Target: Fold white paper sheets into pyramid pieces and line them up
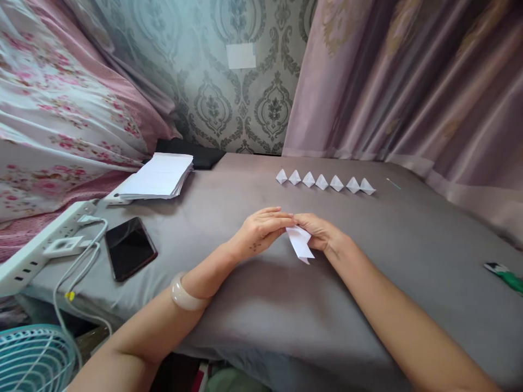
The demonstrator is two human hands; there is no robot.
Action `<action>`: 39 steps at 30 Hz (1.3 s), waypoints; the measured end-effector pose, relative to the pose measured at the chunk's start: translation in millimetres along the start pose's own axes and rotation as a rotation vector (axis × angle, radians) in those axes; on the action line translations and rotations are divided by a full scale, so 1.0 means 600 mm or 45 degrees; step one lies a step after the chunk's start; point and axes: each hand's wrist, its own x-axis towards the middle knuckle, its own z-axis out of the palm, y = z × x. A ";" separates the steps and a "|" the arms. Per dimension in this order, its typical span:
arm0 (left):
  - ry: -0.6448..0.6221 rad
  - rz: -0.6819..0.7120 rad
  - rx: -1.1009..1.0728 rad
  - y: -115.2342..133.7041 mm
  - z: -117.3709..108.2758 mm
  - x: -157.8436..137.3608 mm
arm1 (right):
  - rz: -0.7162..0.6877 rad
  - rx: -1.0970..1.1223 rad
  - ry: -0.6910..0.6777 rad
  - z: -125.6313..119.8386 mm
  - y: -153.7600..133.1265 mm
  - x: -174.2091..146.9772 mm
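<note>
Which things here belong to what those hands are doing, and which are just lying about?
Seem to belong:
folded white paper, held between left hand and right hand
row of seven pointed white paper shapes
probably, stack of white paper sheets

Seem just lying about:
black rectangular phone
long white power strip

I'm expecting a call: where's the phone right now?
In the head view, the phone lies at the left of the grey cloth, just right of the white power strip and below the paper stack.
</note>
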 end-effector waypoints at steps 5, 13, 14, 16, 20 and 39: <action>0.050 -0.170 -0.163 0.007 0.003 0.000 | 0.089 0.030 -0.079 0.004 0.004 0.001; 0.557 -0.996 -0.873 0.037 -0.003 0.022 | -0.521 -0.353 0.287 -0.005 -0.025 -0.043; 0.552 -1.037 -0.917 0.037 -0.004 0.023 | -0.599 -0.384 0.262 0.000 -0.030 -0.051; 0.529 -1.099 -0.994 0.040 -0.002 0.024 | -0.679 -0.470 0.200 0.013 -0.036 -0.066; 0.482 -1.149 -1.101 0.045 0.005 0.022 | -0.743 -0.485 0.198 0.035 -0.032 -0.076; 0.843 -0.933 -1.299 0.030 -0.010 0.031 | -1.476 -1.434 0.837 0.087 0.001 -0.062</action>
